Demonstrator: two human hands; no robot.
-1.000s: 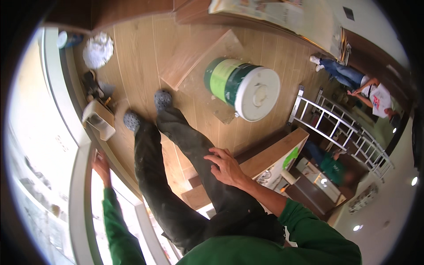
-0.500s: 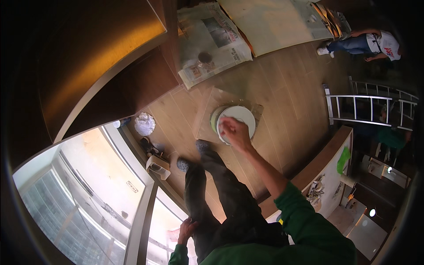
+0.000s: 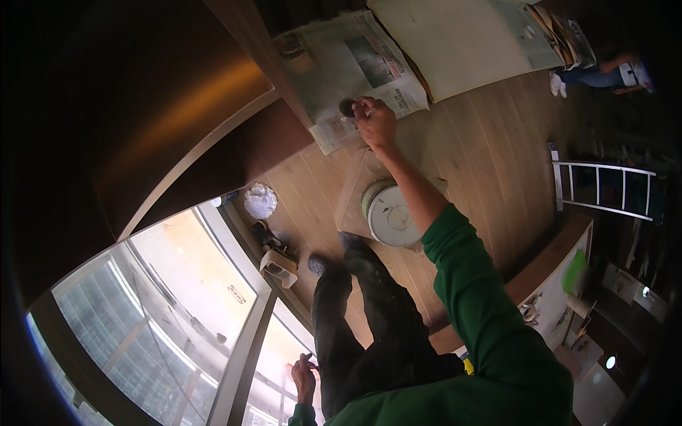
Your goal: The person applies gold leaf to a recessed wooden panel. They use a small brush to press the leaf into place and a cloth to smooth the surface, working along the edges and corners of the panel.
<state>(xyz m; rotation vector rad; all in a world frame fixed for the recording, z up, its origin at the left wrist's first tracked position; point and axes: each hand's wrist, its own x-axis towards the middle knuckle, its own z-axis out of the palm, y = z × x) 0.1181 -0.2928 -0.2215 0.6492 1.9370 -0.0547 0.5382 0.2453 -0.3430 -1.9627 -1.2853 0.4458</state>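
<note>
I record the dark round item immediately left of my right fingers, over newspaper, cannot tell whether these or my left fingers are clamped, and judge a light, level grip advisable.

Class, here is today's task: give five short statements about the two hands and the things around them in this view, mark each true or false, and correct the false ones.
1. The right hand is at a dark round container on the newspaper. True.
2. The bucket has no lid. False: a white lid covers it.
3. A metal ladder shows at the right of the picture. True.
4. The left hand rests on the bucket. False: it is beside the left trouser leg, well apart from the bucket.
5. The person's right sleeve is green. True.
</note>
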